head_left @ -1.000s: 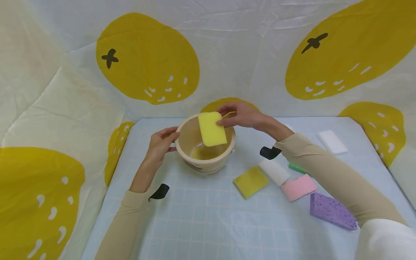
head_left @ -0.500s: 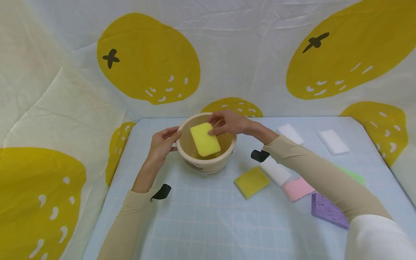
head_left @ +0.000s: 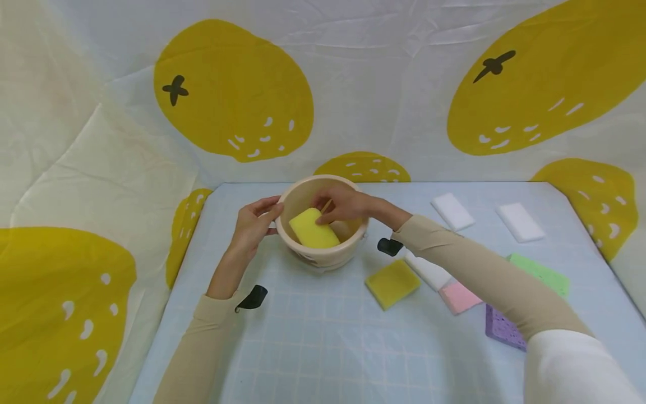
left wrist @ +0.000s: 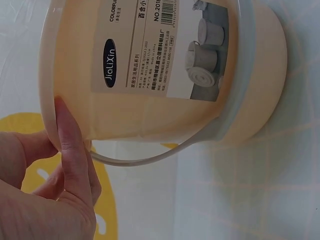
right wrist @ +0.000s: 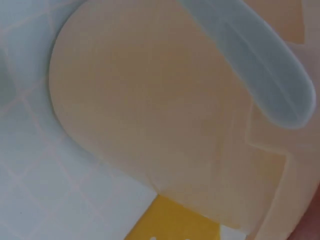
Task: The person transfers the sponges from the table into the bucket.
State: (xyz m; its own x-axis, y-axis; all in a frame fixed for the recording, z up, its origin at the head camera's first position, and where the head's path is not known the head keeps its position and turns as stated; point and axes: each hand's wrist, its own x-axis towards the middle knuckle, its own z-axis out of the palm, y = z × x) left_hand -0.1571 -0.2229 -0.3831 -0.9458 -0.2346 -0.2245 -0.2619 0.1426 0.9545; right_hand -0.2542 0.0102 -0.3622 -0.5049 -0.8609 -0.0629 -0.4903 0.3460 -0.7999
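Observation:
A cream bucket (head_left: 323,257) stands upright towards the back of the table. My left hand (head_left: 250,227) pinches its rim on the left side; in the left wrist view the fingers of that hand (left wrist: 60,185) lie against the rim beside the bucket's printed label (left wrist: 165,50). Inside the bucket's mouth, my right hand (head_left: 340,203) holds a bright yellow sponge (head_left: 314,229) between thumb and fingers, the sponge tilted. The right wrist view shows the bucket's outer wall (right wrist: 150,100) and its grey handle (right wrist: 260,70), with only a sliver of hand at the corner.
Right of the bucket lie an olive-yellow sponge (head_left: 392,283), a white one (head_left: 428,270), a pink one (head_left: 459,297) and a purple one (head_left: 504,328), partly under my right arm. Two white pads (head_left: 452,211) (head_left: 520,223) and a green sponge (head_left: 542,275) lie farther right.
My right hand has moved down and left, taking the yellow sponge from above the bucket's mouth to inside it. My left hand has stayed at the rim.

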